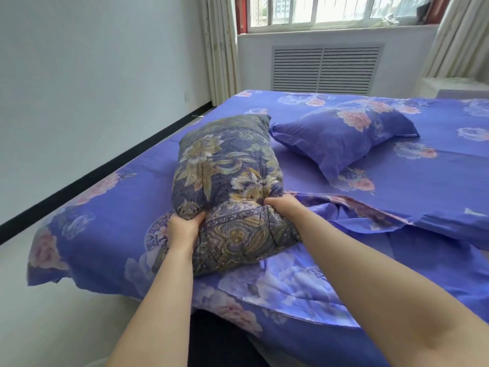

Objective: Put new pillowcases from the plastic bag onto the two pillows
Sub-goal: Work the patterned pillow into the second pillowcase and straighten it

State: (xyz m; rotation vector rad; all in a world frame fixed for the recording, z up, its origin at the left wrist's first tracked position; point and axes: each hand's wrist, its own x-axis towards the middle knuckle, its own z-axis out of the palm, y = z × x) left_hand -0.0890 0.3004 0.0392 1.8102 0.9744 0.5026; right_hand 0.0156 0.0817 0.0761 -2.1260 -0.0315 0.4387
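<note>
L hand (182, 229) & R hand (284, 205) both grip near end of dark paisley-floral stuffed pillow (227, 165) on bed edge, new purple rose-print fabric pillowcase (383, 211) just beside R hand; risk: bulky stuffing bunches, case mouth slips/snags.

the bed (397, 181) fills the middle and right, with the wall (79, 75) along its left side and the window (330, 11) behind it, a vent grille (325, 70) just below the window. the near pillow (227, 186) lies on the bed toward its left edge, folded at the near end — the left hand (182, 229) grips its left side, the right hand (283, 205) its right. the second pillow (344, 136) lies behind and to the right, apart from the first, and a loose pillowcase (383, 210) lies on the bed just right of the right hand.
</note>
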